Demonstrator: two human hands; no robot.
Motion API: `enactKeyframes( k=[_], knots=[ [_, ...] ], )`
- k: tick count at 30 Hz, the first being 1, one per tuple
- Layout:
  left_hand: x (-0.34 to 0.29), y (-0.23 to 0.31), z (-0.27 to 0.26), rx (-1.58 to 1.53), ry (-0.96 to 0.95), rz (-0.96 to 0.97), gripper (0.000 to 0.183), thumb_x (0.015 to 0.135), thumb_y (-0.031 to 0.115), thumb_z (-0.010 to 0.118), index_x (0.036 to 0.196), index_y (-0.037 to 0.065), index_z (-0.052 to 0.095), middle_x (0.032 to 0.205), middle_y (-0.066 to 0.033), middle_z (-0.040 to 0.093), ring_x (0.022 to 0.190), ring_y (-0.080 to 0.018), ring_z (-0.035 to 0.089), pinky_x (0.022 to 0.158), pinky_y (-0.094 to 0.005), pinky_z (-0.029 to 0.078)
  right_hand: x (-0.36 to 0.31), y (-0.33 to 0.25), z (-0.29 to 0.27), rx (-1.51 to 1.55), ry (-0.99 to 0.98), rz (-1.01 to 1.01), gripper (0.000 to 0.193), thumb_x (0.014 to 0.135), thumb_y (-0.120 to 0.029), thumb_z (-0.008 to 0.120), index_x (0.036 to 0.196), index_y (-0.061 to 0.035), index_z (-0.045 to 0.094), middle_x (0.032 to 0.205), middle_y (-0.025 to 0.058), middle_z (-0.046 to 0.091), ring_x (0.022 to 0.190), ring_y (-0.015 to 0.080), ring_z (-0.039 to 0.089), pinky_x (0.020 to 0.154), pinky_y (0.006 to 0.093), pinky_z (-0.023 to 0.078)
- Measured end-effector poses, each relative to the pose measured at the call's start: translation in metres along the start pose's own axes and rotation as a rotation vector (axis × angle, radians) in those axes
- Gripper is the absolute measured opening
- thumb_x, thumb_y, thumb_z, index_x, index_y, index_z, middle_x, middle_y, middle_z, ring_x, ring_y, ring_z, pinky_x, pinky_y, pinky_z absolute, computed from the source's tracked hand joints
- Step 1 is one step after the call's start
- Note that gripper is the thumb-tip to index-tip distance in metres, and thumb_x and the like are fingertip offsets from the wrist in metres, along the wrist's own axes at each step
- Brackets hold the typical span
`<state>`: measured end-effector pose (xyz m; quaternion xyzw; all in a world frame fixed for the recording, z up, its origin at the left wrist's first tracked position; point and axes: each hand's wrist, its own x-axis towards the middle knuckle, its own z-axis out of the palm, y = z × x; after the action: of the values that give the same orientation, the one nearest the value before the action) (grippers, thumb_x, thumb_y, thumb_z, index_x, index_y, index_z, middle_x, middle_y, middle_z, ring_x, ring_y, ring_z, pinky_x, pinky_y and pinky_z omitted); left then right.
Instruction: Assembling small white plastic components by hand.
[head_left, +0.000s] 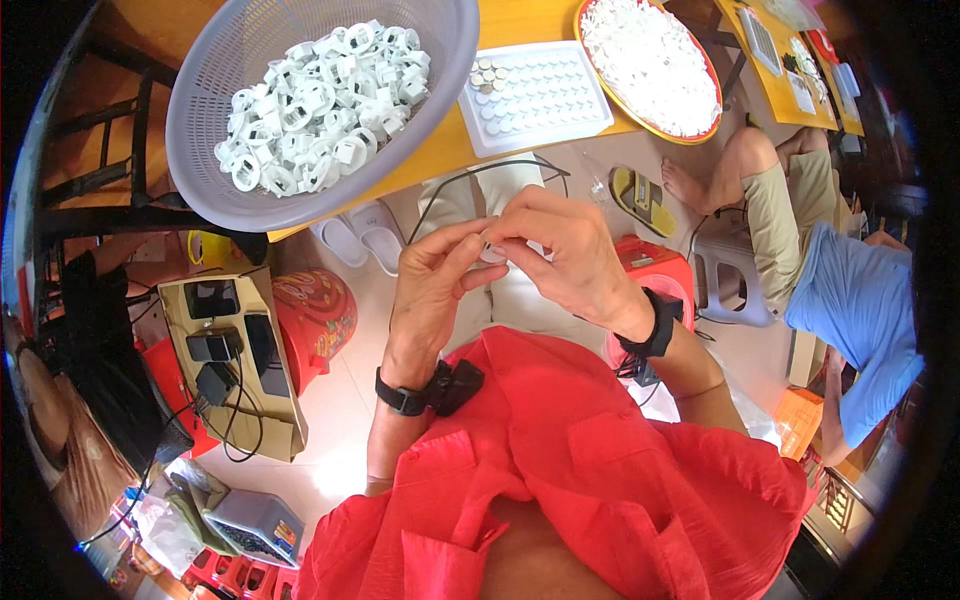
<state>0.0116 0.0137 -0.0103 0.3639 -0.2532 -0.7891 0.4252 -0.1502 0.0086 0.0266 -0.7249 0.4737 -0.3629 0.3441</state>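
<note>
My left hand [428, 278] and my right hand [568, 252] meet above my lap, fingertips pinched on one small white round plastic part [490, 253]. The fingers cover most of it, and a dark spot shows on it. Beyond them on the table, a white plastic tray [545, 143] holds rows of small white discs. Several silvery, coin-like discs [487, 74] lie in its left corner. To the left, a grey mesh basket [200, 120] contains a heap of white ring-shaped plastic housings [320, 105].
A red-and-yellow rimmed round tray [715, 112] heaped with small white pieces stands right on the wooden table [520, 22]. Left of me, a cardboard box [275, 415] holds black devices and cables. At right, a seated person in blue [850, 310] is near a grey stool [728, 275].
</note>
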Motion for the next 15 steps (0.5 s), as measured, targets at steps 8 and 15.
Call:
enactKeyframes(
  k=[8,15],
  knots=[
    [0.004,-0.005,0.002,0.052,0.054,0.032,0.021,0.088,0.009,0.053,0.107,0.001,0.061,0.091,-0.0030,0.058,0.083,-0.0096,0.057,0.074,-0.0282,0.055,-0.011,0.010,0.017,-0.178,0.232,-0.189,0.021,0.071,0.003,0.058,0.091,-0.0046,0.057,0.076,0.0086,0.056,0.067,0.0280,0.054,0.057,0.0355,0.045],
    [0.003,-0.001,0.002,0.053,0.066,0.009,0.018,0.087,0.006,0.053,0.103,0.000,0.060,0.097,-0.0054,0.060,0.089,-0.0131,0.059,0.075,-0.0281,0.054,-0.015,0.009,0.025,-0.027,0.270,-0.112,0.021,0.070,0.005,0.060,0.088,-0.0051,0.059,0.079,0.0081,0.056,0.069,0.0232,0.056,0.059,0.0298,0.046]
  ],
)
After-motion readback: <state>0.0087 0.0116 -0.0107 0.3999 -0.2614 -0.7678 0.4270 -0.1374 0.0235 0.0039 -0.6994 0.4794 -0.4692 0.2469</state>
